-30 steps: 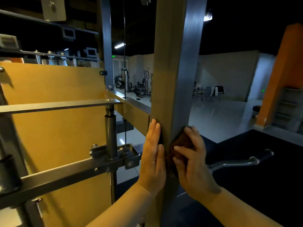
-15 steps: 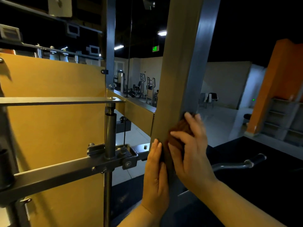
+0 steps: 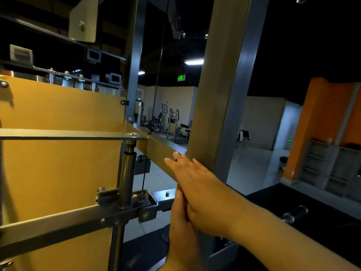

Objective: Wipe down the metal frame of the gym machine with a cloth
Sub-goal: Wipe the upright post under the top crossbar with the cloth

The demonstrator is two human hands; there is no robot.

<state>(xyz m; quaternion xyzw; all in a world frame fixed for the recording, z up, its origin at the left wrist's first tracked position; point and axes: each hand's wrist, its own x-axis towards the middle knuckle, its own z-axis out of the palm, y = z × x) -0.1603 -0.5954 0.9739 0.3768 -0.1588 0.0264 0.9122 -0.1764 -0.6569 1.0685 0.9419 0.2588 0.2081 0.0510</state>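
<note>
My left hand (image 3: 180, 225) comes up from below. Its fingers are straight and flat against the near left edge of the gym machine's upright steel post (image 3: 218, 94), and it holds nothing that I can see. My right hand (image 3: 197, 184) lies across it and touches it, the forearm coming in from the lower right. Its fingers are stretched straight and close together, pointing up and left past the post's edge, where a tan cross rail (image 3: 160, 153) meets the post. The cloth does not show, and I cannot tell whether it sits under my right palm.

Just left of my hands, a grey horizontal bar (image 3: 58, 222) ends in a bolted bracket (image 3: 146, 210) that carries a dark vertical cylinder (image 3: 127, 177). All of this stands in front of a yellow panel (image 3: 58, 163). To the right and lower down, a black-gripped handle (image 3: 296, 213) sticks out over dark flooring. Far off stand other gym machines (image 3: 172, 124), a green sign (image 3: 180, 77) and an orange wall (image 3: 322, 124).
</note>
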